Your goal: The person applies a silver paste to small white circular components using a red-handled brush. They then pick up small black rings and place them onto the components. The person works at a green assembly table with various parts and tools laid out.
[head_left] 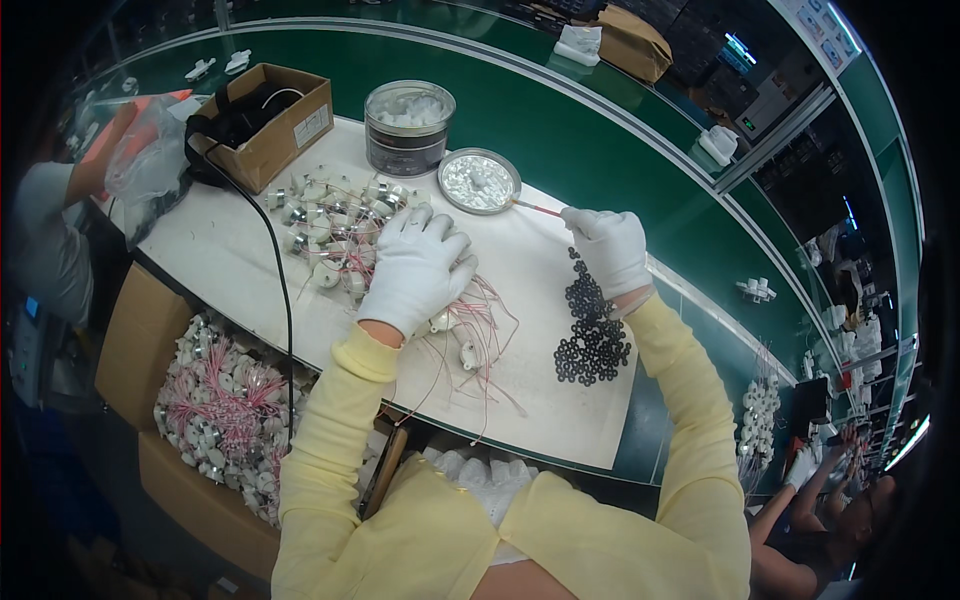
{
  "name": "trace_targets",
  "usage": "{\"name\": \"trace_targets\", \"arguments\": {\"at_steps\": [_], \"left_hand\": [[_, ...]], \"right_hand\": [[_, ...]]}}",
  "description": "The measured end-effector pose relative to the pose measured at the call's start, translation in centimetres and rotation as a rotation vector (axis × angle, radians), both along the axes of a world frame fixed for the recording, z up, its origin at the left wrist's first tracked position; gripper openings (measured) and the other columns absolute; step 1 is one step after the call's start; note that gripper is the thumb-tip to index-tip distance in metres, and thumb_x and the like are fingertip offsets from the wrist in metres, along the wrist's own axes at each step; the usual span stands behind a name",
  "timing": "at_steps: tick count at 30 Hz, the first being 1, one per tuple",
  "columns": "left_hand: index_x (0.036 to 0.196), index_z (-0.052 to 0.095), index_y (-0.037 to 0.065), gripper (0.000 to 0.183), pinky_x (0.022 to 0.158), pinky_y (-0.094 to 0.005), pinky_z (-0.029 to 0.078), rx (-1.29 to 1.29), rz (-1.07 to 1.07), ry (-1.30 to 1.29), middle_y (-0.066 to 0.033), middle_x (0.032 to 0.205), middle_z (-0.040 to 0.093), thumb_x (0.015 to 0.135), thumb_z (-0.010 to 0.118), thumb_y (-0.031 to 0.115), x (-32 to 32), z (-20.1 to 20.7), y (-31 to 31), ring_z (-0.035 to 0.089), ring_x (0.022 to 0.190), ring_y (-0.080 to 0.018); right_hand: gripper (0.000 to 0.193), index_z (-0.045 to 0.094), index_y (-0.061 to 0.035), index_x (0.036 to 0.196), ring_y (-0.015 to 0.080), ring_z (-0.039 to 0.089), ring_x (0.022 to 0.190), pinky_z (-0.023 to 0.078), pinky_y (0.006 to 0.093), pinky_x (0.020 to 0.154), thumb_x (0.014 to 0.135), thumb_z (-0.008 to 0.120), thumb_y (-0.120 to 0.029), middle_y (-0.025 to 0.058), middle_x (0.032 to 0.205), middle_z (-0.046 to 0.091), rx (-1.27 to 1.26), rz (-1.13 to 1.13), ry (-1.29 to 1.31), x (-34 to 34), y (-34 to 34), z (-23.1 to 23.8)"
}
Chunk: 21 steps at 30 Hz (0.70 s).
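My right hand (608,248), in a white glove, is closed on the handle of a thin brush-like stick (538,208). The stick's far end reaches the rim of a shallow round metal lid (480,209) coated with white paste. My left hand (418,265), also gloved, lies over the right side of a heap of small white-and-silver cylindrical parts with pinkish wires (325,225). Its fingers are apart and slightly bent; what lies under the palm is hidden. A few wired white parts (468,352) lie just nearer than that hand. Small black rings (590,345) are spread below my right hand.
A round tin (405,150) stands behind the heap, beside an open cardboard box (290,135) with a black item. A black cable (275,250) hangs over the table's left side. Below is a carton of wired parts (225,400). Other people work at left and lower right.
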State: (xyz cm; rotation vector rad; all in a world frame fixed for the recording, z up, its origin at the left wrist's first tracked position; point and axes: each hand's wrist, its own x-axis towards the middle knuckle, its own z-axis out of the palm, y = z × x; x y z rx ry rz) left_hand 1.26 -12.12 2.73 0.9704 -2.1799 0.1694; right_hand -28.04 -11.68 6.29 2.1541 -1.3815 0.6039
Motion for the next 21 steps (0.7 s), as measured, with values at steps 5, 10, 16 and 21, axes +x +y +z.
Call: {"name": "trace_targets", "arguments": {"at_steps": [5,10,16,21], "left_hand": [[0.093,0.071,0.012,0.019,0.098,-0.0461,0.046,0.042,0.009,-0.04,-0.0085,0.102,0.066,0.081,0.071,0.027,0.2,-0.1,0.0,0.061,0.104,-0.0313],[0.119,0.066,0.013,0.042,0.105,-0.0488,0.042,0.032,0.027,0.001,-0.0135,0.122,0.064,0.081,0.071,0.032,-0.3,0.1,0.0,0.058,0.116,-0.0348],[0.127,0.061,0.009,0.053,0.108,-0.049,0.038,0.083,0.044,-0.169,-0.0154,0.13,0.062,0.086,0.065,0.043,-1.8,-0.4,-1.7,0.055,0.124,-0.034],[0.128,0.06,0.004,0.057,0.11,-0.0469,0.035,0.227,0.178,-0.313,-0.0158,0.132,0.062,0.092,0.057,0.048,-3.6,-1.3,-3.6,0.054,0.129,-0.0311]], "right_hand": [[0.016,0.076,-0.0184,0.088,0.0226,0.066,0.061,0.05,0.0357,0.055,0.081,0.067,-0.007,0.0005,0.07,0.068,-0.016,0.011,0.091,0.3,-1.4,2.4],[0.014,0.076,-0.0189,0.084,0.0227,0.066,0.065,0.046,0.0383,0.06,0.082,0.065,-0.011,0.0002,0.068,0.067,0.073,0.011,0.303,1.3,-4.6,4.5],[0.009,0.075,-0.0163,0.074,0.0257,0.068,0.064,0.05,0.0381,0.06,0.08,0.068,-0.015,0.0044,0.066,0.067,0.141,0.014,0.571,3.9,-6.6,6.4],[0.007,0.078,-0.0152,0.079,0.0284,0.07,0.07,0.053,0.0395,0.067,0.078,0.071,-0.014,0.0064,0.072,0.07,0.33,-0.093,0.654,5.8,-7.9,8.1]]}}
